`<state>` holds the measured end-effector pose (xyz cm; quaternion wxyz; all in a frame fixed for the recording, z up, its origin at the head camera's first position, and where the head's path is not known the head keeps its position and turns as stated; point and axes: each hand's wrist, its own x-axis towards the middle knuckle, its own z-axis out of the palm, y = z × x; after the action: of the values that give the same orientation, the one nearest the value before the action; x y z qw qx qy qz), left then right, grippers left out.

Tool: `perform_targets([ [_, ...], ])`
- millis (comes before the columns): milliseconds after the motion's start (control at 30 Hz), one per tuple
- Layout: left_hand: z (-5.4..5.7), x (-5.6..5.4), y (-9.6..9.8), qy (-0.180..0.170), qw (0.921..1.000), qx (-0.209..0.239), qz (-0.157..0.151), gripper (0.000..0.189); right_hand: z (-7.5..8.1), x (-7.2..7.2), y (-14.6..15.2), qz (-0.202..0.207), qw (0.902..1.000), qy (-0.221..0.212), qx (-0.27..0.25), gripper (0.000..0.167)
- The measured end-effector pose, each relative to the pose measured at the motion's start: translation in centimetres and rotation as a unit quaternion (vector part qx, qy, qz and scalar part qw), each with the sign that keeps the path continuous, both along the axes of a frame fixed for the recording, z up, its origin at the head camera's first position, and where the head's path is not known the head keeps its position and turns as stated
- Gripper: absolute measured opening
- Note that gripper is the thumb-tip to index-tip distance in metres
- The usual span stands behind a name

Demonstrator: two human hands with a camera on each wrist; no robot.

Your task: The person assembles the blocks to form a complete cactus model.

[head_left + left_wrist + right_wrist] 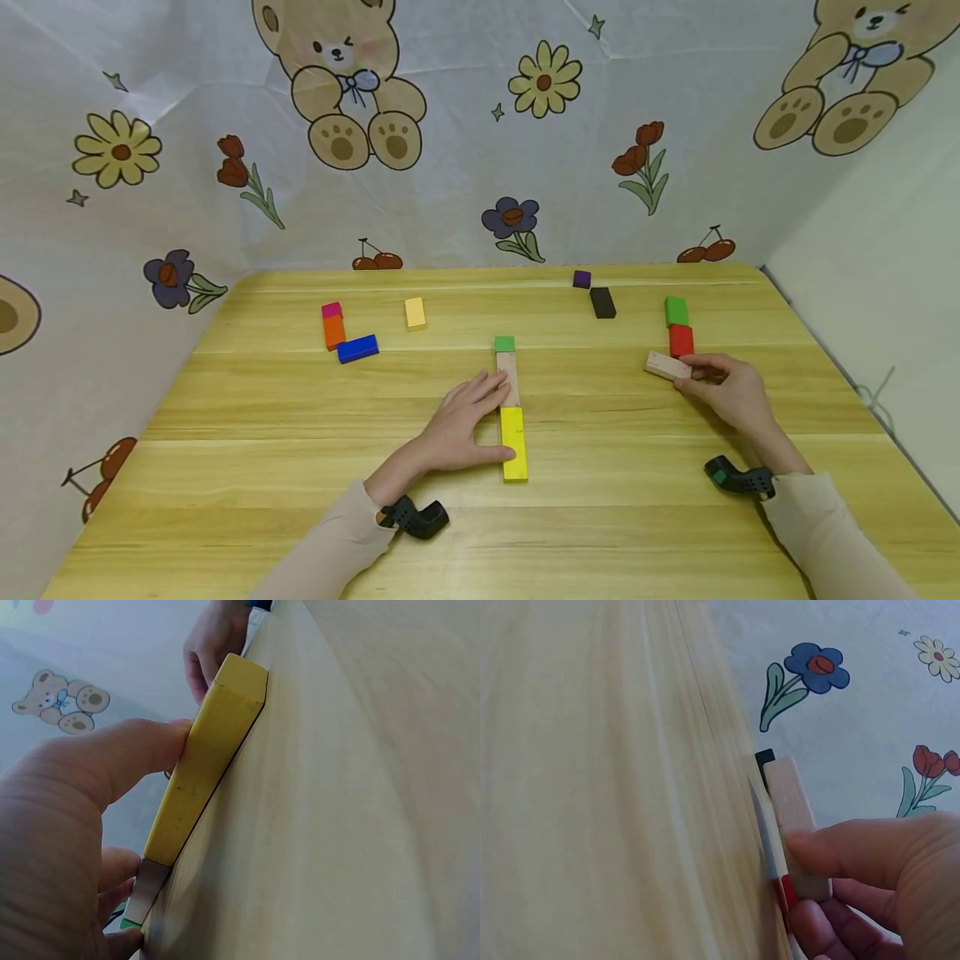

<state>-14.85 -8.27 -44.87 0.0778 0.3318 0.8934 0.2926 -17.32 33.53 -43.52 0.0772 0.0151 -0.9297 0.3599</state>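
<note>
Down the middle of the table runs a straight row: a small green block point(505, 343), a pale wooden block point(507, 365) and a long yellow block point(513, 429), end to end. My left hand point(457, 429) rests on this row with fingers spread. Its thumb touches the yellow block and its fingertips lie at the pale one. On the right, my right hand point(729, 395) pinches another pale wooden block point(662, 364) by one end between thumb and fingers. This block slants close to a red block point(681, 340), which adjoins a green block point(677, 311) behind it.
At the back left lie a magenta block point(332, 310), an orange block point(334, 333), a blue block point(357, 349) and a light yellow block point(416, 314). Toward the back right are a purple block point(582, 279) and a black block point(603, 302). A patterned cloth point(465, 167) hangs behind the table.
</note>
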Motion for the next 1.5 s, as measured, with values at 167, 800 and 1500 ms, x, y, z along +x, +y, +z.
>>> perform_targets([
  [167,0.1,0.0,0.1,0.001,1.0000,0.004,-0.003,0.092,0.1,-0.1,-0.1,0.007,0.9998,-0.004,-0.017,0.038],
  [800,0.1,0.3,0.0,-0.013,0.9999,0.003,0.005,0.094,1.8,-2.5,-7.9,0.111,0.9889,-0.075,-0.064,0.033],
  [1500,0.1,0.1,0.0,-0.017,0.9998,-0.001,0.008,0.093,1.2,-4.2,-15.0,0.181,0.9806,-0.059,-0.047,0.029],
])
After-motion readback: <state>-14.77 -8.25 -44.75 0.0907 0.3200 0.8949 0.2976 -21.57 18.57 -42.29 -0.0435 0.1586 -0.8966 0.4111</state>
